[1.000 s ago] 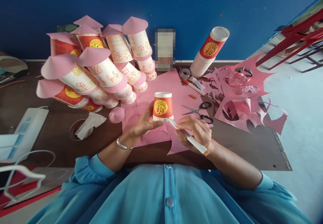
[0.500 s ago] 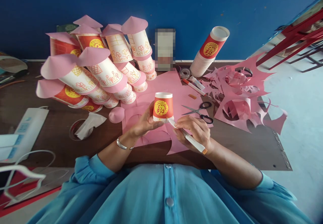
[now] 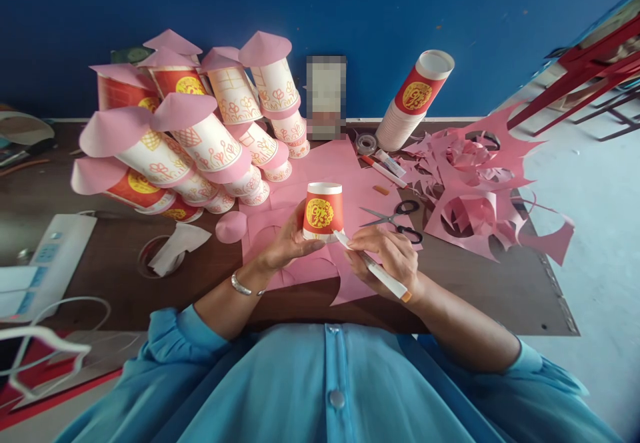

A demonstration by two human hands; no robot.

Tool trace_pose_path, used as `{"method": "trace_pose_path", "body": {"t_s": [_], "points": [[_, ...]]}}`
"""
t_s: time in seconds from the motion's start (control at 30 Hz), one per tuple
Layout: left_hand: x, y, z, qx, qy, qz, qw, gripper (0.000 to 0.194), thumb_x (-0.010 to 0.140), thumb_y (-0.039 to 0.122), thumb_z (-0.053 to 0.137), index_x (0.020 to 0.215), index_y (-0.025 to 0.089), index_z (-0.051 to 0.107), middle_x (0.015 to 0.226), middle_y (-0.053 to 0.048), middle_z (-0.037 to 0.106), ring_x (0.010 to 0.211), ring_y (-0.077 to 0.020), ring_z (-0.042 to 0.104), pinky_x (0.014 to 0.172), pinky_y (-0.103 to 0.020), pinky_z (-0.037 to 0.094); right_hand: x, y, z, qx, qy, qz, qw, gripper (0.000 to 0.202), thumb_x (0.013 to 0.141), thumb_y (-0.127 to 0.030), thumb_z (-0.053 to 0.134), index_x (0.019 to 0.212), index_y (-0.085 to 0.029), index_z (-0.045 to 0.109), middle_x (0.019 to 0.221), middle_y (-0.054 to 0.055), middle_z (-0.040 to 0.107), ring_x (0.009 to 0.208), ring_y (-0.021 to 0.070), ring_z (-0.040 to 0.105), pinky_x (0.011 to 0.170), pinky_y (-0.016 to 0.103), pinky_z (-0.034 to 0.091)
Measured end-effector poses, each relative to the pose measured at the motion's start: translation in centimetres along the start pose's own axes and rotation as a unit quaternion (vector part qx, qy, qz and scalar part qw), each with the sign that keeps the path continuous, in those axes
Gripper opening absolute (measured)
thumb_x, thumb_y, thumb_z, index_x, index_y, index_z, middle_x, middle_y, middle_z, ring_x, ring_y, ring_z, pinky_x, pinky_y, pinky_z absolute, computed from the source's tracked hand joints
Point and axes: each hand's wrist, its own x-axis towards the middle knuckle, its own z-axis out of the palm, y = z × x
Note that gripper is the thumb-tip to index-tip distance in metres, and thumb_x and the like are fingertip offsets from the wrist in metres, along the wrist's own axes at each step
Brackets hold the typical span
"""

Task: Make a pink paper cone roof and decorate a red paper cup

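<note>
My left hand [image 3: 291, 240] is wrapped round a red paper cup [image 3: 324, 208] with a yellow emblem and white bands at both ends. Between the fingers of my right hand [image 3: 385, 254] is a white marker pen [image 3: 383, 275] with an orange end; its tip is at the lower right of the cup, by the white band. Faint yellowish marks show on that lower band. Under both hands lie sheets of pink paper [image 3: 310, 270] with curved outlines. Just beyond my right hand rest open scissors [image 3: 393, 218] with black handles.
Cup towers with pink cone roofs [image 3: 185, 113] crowd the left, near a loose pink cone [image 3: 231, 227] and a tape roll [image 3: 159, 256]. At the back right leans a cup stack [image 3: 415, 100]. Pink paper scraps [image 3: 480, 163] cover the table's right side.
The marker pen's tip has shifted slightly up and right along the cup's lower part, with my right hand. My left hand and the cup stay nearly still.
</note>
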Motion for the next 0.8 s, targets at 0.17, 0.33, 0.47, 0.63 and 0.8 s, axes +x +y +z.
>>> {"method": "trace_pose_path", "body": {"t_s": [0.17,0.33,0.47,0.63,0.8], "points": [[-0.01,-0.08,-0.05,-0.008,-0.006,-0.001,1.0,0.066,0.08,0.043,0.093,0.136,0.032,0.061,0.137,-0.007,0.068,0.122,-0.0297,0.067,0.104,-0.048,0.056,0.07,-0.17,-0.02,-0.011,-0.003,-0.003,1.0,0.014,0.1,-0.012,0.064,0.097,-0.025,0.059,0.071,-0.004,0.073,0.06,0.0144,0.075,0.053,0.024,0.061],[0.0,-0.02,-0.04,-0.001,-0.005,0.002,1.0,0.068,0.08,0.045,0.092,0.139,0.034,0.059,0.136,-0.006,0.067,0.122,-0.0292,0.066,0.105,-0.048,0.055,0.09,-0.21,-0.14,-0.005,-0.006,-0.006,1.0,0.014,0.099,-0.012,0.064,0.097,-0.024,0.059,0.07,-0.003,0.073,0.06,0.0138,0.075,0.055,0.023,0.061],[0.03,0.14,0.01,0.008,-0.002,-0.005,1.0,0.074,0.078,0.047,0.092,0.142,0.032,0.058,0.134,-0.008,0.068,0.122,-0.0321,0.066,0.106,-0.051,0.054,0.19,-0.09,-0.28,0.012,-0.001,-0.015,1.0,0.015,0.097,-0.01,0.065,0.099,-0.024,0.06,0.07,-0.003,0.073,0.059,0.0147,0.075,0.057,0.025,0.062],[-0.02,0.3,0.19,-0.006,-0.004,-0.012,1.0,0.076,0.078,0.045,0.093,0.144,0.033,0.057,0.139,-0.008,0.068,0.127,-0.0325,0.066,0.109,-0.052,0.054,0.25,-0.08,-0.25,0.012,-0.008,-0.017,1.0,0.017,0.095,-0.008,0.066,0.1,-0.024,0.06,0.069,-0.003,0.072,0.059,0.0147,0.074,0.057,0.024,0.062],[-0.11,0.04,0.11,-0.002,-0.002,-0.011,1.0,0.073,0.079,0.044,0.092,0.143,0.033,0.058,0.143,-0.008,0.068,0.129,-0.0337,0.066,0.112,-0.055,0.053,0.2,-0.15,-0.07,0.004,-0.009,-0.014,1.0,0.017,0.096,-0.008,0.065,0.098,-0.024,0.059,0.069,-0.004,0.071,0.06,0.0134,0.074,0.057,0.022,0.06]]}}
